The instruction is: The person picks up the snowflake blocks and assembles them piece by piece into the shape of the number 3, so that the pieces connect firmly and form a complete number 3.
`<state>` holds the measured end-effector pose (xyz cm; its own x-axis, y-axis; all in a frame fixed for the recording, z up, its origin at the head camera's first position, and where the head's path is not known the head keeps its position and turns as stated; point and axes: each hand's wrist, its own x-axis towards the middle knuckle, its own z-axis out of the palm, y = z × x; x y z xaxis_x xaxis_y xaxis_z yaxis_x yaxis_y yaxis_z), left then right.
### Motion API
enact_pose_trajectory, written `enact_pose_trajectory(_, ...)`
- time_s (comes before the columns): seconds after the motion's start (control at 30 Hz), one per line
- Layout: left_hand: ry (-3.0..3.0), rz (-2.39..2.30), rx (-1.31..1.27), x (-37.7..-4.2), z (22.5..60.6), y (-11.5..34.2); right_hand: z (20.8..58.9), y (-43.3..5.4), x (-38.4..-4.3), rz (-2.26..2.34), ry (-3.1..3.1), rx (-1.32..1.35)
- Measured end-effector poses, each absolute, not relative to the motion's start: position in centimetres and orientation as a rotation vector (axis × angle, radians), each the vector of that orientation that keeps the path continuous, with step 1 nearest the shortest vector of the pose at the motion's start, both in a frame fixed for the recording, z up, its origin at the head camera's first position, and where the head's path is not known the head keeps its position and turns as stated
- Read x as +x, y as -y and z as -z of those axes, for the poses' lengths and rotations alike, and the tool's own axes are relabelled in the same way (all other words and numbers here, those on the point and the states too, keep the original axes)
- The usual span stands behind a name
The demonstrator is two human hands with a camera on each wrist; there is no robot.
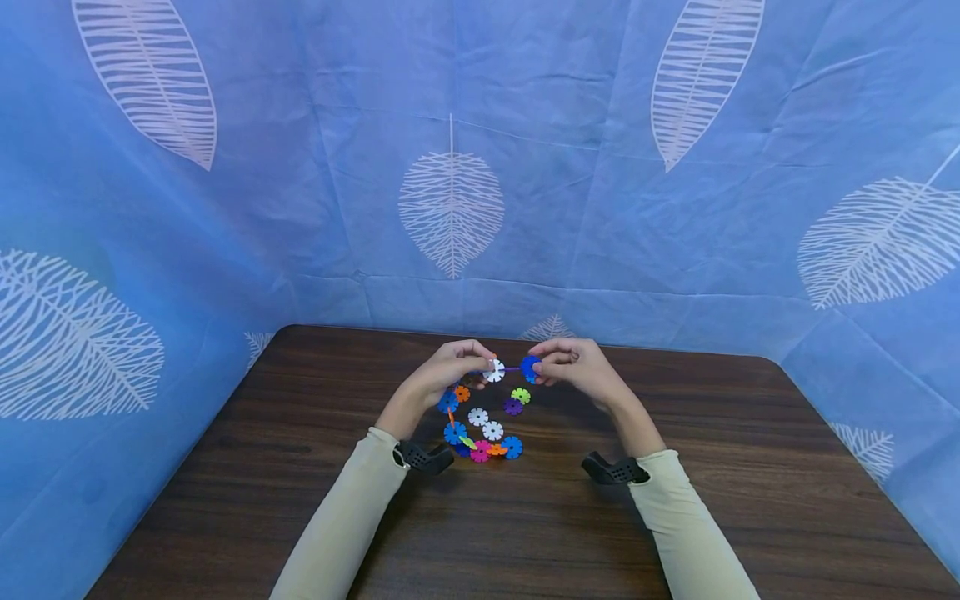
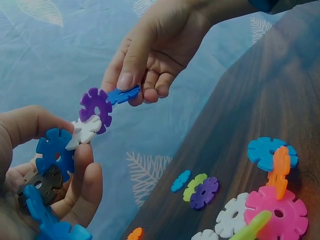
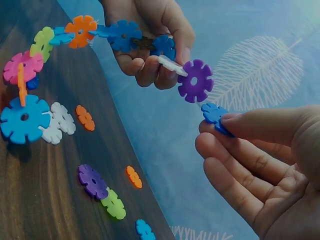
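Observation:
My left hand (image 1: 447,367) pinches a white notched disc (image 2: 86,131) between thumb and fingers. Slotted into its edge is a purple disc (image 3: 195,81), standing on edge. My right hand (image 1: 583,369) pinches a blue disc (image 3: 214,114) by thumb and forefinger, its rim right at the purple disc's edge. From the left hand a chain of joined discs trails off: a blue disc (image 2: 56,152), a dark brown one (image 2: 44,185), then blue, orange (image 3: 80,31) and green (image 3: 42,43) ones. It curves down to a pink disc (image 3: 23,68) and ends in a blue disc (image 3: 25,119).
Loose on the dark wood table (image 1: 300,500) lie two white discs (image 1: 492,430), a purple disc (image 1: 513,407) overlapping a green disc (image 1: 521,396), and small orange (image 3: 134,177) and blue (image 3: 145,229) ones. A blue leaf-print cloth (image 1: 540,208) hangs behind the table.

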<state>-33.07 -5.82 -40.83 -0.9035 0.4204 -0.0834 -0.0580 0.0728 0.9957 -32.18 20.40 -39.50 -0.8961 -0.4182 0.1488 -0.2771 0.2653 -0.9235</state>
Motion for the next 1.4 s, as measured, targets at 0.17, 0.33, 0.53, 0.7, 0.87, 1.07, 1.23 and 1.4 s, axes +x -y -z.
enact_pose_trajectory(0.17, -2.008, -1.890, 0.362, -33.3, 41.0, 5.9, 39.3, -20.2, -32.0, 1.742, -2.357, -0.677)
enact_pose_trajectory(0.33, -2.009, -1.891, 0.369, -33.3, 41.1, 5.9, 39.3, -19.9, -31.9, 1.760, -2.325, -0.696)
enact_pose_trajectory(0.53, -2.012, -1.890, 0.352, -33.2, 40.9, 5.8, 39.4, -19.7, -31.9, 1.770, -2.328, -0.700)
enact_pose_trajectory(0.7, -1.991, -1.899, 0.333, -33.2, 41.0, 5.7, 39.6, -19.6, -31.9, 1.785, -2.352, -0.679)
enact_pose_trajectory(0.87, -1.972, -1.898, 0.322, -33.3, 41.1, 5.7, 39.6, -19.3, -31.9, 1.811, -2.360, -0.628)
enact_pose_trajectory(1.07, -1.986, -1.883, 0.295, -33.2, 41.0, 5.6, 39.3, -19.0, -31.6, 1.825, -2.346, -0.597)
enact_pose_trajectory(1.23, -2.019, -1.879, 0.256, -32.9, 41.0, 5.6, 39.2, -19.0, -31.6, 1.820, -2.355, -0.608)
enact_pose_trajectory(1.4, -2.040, -1.885, 0.247, -32.8, 41.0, 5.5, 39.2, -19.0, -31.5, 1.812, -2.357, -0.613)
